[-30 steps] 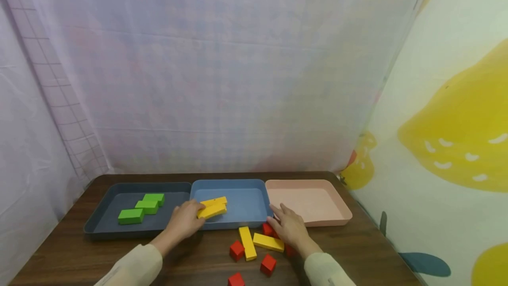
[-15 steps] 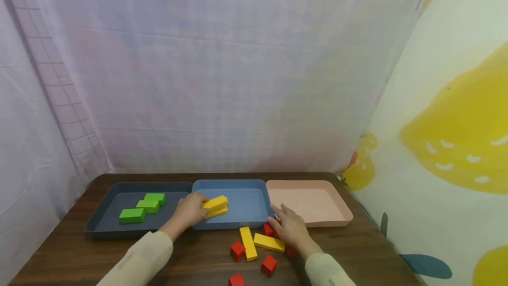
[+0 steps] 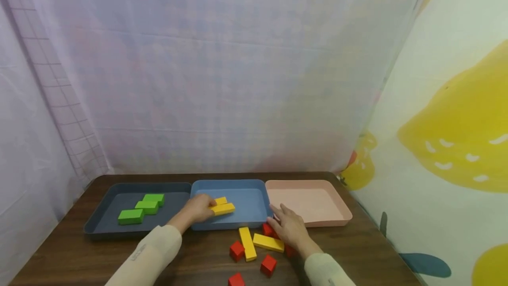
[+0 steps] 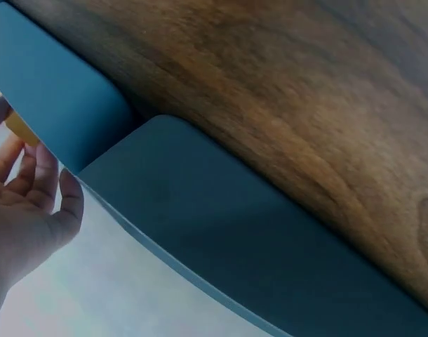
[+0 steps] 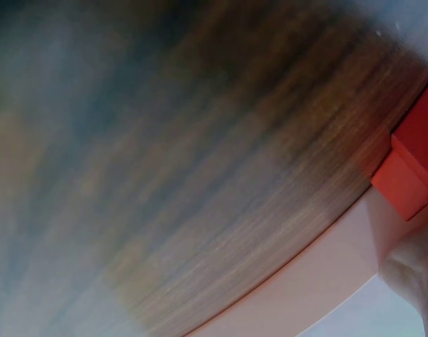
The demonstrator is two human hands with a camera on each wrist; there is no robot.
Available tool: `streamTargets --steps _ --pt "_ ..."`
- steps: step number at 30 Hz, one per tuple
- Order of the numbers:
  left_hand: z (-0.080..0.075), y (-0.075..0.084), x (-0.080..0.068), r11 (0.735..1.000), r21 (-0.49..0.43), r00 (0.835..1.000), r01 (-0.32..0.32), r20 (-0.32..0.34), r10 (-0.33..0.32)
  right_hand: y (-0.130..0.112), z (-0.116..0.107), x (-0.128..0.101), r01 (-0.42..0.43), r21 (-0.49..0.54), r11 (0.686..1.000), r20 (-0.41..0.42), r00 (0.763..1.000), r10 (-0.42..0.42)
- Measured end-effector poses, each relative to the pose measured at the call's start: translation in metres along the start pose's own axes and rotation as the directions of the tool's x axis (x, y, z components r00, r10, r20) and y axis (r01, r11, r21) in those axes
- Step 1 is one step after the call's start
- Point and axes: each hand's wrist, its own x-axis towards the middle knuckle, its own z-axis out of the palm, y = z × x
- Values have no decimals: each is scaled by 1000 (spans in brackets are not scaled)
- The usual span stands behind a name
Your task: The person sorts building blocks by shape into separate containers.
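Over the left part of the blue tray, my left hand pinches the nearer yellow block at its left end. Just behind it lies a second yellow block, partly covered by the fingers. The left wrist view has the thumb and fingertips about a yellow block beyond the tray wall. My right hand lies palm down with spread, fairly straight fingers by the pink tray's near left corner. Beneath and beside it are red cubes, partly hidden; a red cube shows close to it in the right wrist view.
A dark tray with green blocks stands left, a pink tray right. In front, two yellow blocks and several red cubes lie on the wooden table. Curtains hang behind.
My left hand has moved right along the blue tray, shifting the nearer yellow block rightward; half a second ago that block sat higher, overlapping the other. The right hand has stayed still.
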Motion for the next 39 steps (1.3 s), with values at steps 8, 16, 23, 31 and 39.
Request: streamTargets --steps 8,16,23,31,39 --pt "4 10 6 999 -27 999 -28 43 29 1 3 0 -9 -9 1000 1 1000 9" --pt "9 25 15 998 -36 999 -52 2 52 0 1 0 -34 -8 999 13 999 34" --pt "17 29 24 1000 -1 999 -18 -49 18 -1 0 -1 -17 0 1000 11 1000 17" --pt "17 27 21 999 50 996 -11 -84 15 0 2 1 -17 -16 1000 12 1000 17" --pt "17 22 18 994 14 991 -111 -75 112 -1 2 0 -30 -10 999 14 999 30"
